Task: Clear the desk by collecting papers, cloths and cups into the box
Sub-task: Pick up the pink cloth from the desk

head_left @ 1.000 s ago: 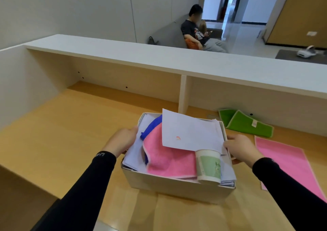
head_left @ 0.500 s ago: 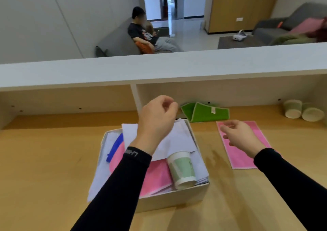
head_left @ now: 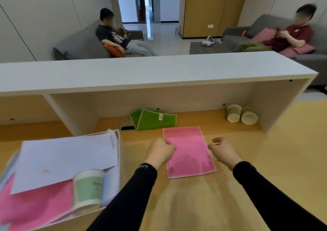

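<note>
The left hand [head_left: 161, 153] has crossed from the white cardboard box [head_left: 118, 147] to the left edge of the flat pink rectangular cloth [head_left: 189, 153] on the wooden bench [head_left: 265, 160]; the right hand [head_left: 223, 151] is at its right edge. Both have curled fingers; whether they grip it is unclear. The box holds white papers [head_left: 67, 158] and a green paper cup [head_left: 88, 186]. A folded green cloth [head_left: 155, 119] and two cups [head_left: 233, 113] lie behind.

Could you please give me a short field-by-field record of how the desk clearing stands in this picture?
box: holds papers, boxed pink cloth, cup lying on its side
on desk: flat pink cloth, folded green cloth, two cups under the shelf
left hand: fingers curled at the flat pink cloth's left edge, grip unclear
right hand: fingers curled by its right edge, grip unclear
</note>
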Tool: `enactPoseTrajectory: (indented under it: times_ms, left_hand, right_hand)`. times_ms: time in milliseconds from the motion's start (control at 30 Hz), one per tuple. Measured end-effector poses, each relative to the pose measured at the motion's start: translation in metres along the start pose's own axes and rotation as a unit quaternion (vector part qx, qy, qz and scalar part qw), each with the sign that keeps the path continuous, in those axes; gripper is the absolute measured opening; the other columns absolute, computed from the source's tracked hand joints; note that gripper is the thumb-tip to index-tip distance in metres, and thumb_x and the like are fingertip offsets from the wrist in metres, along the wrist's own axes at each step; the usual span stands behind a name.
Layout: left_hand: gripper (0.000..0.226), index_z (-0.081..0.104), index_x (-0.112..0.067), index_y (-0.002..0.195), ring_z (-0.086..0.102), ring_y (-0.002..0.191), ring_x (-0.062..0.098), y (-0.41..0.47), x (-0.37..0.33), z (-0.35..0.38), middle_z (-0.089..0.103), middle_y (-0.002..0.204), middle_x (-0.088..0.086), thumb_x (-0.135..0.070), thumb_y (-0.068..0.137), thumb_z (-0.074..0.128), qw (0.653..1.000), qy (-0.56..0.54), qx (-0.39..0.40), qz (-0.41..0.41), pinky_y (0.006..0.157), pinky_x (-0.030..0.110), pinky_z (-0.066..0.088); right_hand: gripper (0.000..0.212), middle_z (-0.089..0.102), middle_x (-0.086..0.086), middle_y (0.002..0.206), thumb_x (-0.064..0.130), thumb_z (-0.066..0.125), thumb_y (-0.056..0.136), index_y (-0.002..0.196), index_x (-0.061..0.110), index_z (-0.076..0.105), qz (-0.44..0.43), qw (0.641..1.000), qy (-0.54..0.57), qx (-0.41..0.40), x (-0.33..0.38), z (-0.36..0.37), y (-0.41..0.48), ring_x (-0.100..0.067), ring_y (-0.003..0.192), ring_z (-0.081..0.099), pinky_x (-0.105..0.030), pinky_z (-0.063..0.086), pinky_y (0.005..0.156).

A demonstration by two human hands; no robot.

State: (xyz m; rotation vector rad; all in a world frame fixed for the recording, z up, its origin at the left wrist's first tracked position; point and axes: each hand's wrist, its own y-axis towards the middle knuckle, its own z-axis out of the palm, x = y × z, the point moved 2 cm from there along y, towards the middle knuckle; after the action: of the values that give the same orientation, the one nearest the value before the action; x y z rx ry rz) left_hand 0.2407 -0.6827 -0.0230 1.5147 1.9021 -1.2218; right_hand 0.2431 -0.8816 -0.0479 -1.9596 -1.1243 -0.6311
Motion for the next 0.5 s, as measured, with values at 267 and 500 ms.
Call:
enactPoseTrajectory:
  times_ms: [267, 500]
  left_hand:
    - [0.013, 0.049, -0.003, 0.081, 0.048, 0.051, 0.017, 0.028, 0.049, 0.07, 0.051, 0.068, 0.005, -0.008, 0.082, 0.061, 0.97, -0.153, -0.038, -0.184, 0.041, 0.021, 0.034]
    - [0.017, 0.058, -0.008, 0.065, 0.056, 0.058, 0.023, 0.04, 0.048, 0.09, 0.059, 0.064, 0.009, -0.014, 0.077, 0.067, 0.969, -0.168, -0.057, -0.174, 0.058, 0.026, 0.047]
  right_hand:
    - [0.058, 0.052, -0.02, 0.131, 0.01, 0.055, 0.086, 0.14, 0.0, 0.035, 0.066, 0.991, 0.053, 0.099, -0.052, 0.009, 0.046, -0.03, 0.1, 0.058, -0.039, 0.053, 0.082]
    - [0.023, 0.058, -0.006, 0.066, -0.003, 0.048, 0.077, 0.097, 0.004, 0.059, 0.005, 0.988, 0.029, 0.15, -0.04, 0.015, 0.055, -0.018, 0.054, 0.05, -0.024, 0.039, 0.048]
